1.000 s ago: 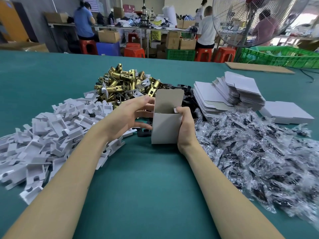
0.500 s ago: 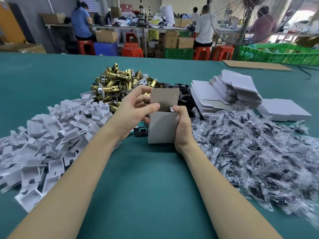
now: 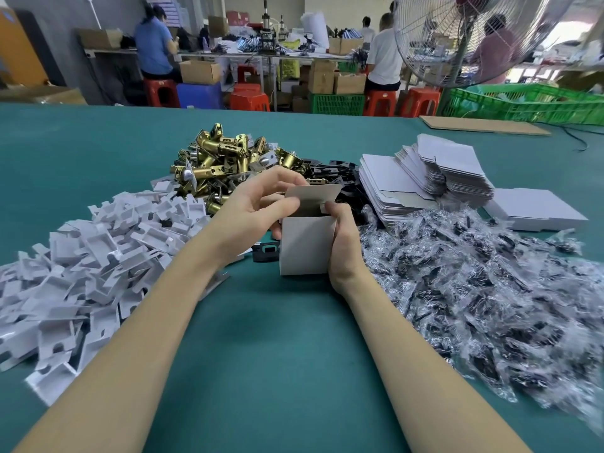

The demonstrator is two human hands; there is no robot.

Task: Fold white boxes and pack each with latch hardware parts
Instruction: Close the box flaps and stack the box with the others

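Both hands clamp one white box point(image 3: 307, 245) standing upright on the bench point(image 3: 277, 354): my right hand point(image 3: 343, 246) wraps its side, my left hand point(image 3: 258, 207) pinches the raised lid flap. Brass latches point(image 3: 222, 158) pile at eleven o'clock, flat box blanks point(image 3: 425, 178) at two.

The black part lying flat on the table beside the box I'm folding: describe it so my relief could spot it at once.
Start at the green table and find the upright white box held between the left hand and right hand. Just left of the box's base, under the left hand, lies the black part. It lies alone on bare felt, unbagged, with a rectangular slot.
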